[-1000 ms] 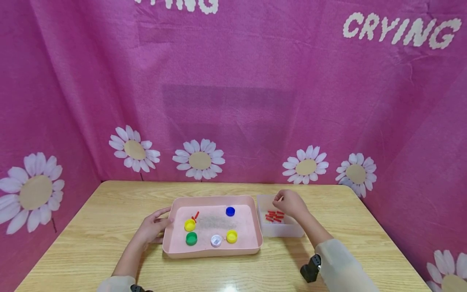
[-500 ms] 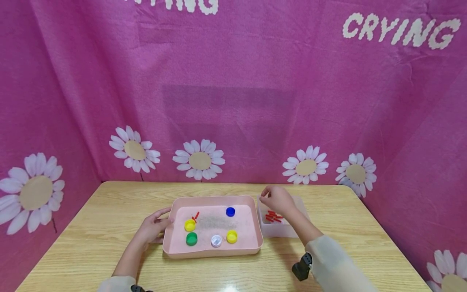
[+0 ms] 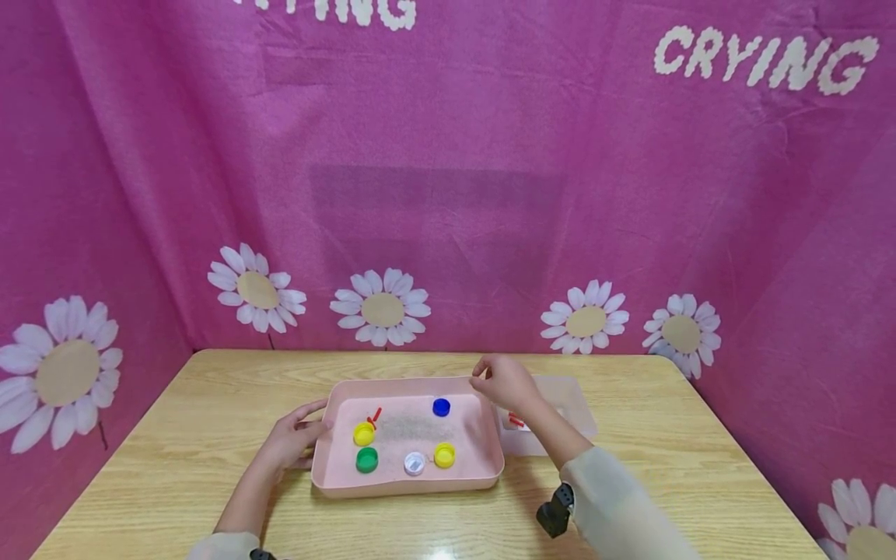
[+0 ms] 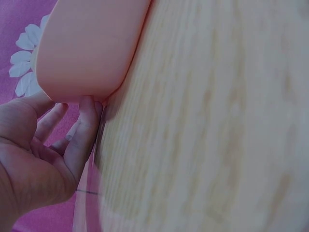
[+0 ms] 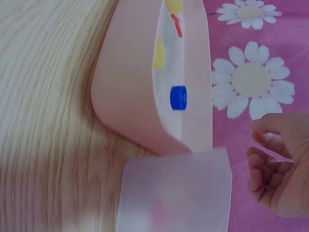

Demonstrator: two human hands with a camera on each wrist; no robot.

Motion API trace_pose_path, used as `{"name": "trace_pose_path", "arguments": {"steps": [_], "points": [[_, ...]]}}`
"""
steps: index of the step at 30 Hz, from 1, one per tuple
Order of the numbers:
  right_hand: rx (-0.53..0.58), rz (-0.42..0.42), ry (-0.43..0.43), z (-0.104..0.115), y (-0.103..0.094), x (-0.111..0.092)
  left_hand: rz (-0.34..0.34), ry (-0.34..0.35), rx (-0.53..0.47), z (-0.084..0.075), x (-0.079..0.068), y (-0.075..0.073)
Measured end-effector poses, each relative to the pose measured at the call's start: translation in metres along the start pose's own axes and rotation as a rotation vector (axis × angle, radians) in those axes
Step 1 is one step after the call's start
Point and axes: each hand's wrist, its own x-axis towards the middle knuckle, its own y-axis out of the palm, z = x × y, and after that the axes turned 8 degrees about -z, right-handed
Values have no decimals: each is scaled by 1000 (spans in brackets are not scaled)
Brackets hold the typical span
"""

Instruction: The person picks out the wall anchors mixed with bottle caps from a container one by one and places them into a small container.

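My left hand (image 3: 290,441) holds the left end of a pink tray (image 3: 402,489); in the left wrist view its fingers touch the outer wall near the table. My right hand (image 3: 505,383) hovers by the tray's back right corner, fingers bent; neither view shows anything between them. In the tray lie a blue cap (image 3: 441,407), two yellow caps, one left (image 3: 364,434) and one right (image 3: 444,456), a green cap (image 3: 367,460), a whitish cap (image 3: 414,464) and small red pieces (image 3: 376,414). Beside it, a translucent box (image 3: 570,393) contains red sticks (image 3: 516,421), partly hidden by my right forearm.
The tray and box stand side by side on a wooden table (image 3: 245,389). Behind it hangs a magenta cloth (image 3: 448,233) with daisies and white lettering. The tray's floor has a grey smudge (image 3: 413,425).
My right hand has moved left from over the translucent box to the tray's back right corner. Its forearm now covers more of the red sticks. My left hand stays at the tray.
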Motion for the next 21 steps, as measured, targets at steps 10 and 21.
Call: {"name": "trace_pose_path", "arguments": {"steps": [10, 21], "points": [[18, 38, -41, 22, 17, -1, -3, 11, 12, 0, 0, -1], [56, 93, -79, 41, 36, -3, -5, 1, 22, 2, 1, 0]]}}
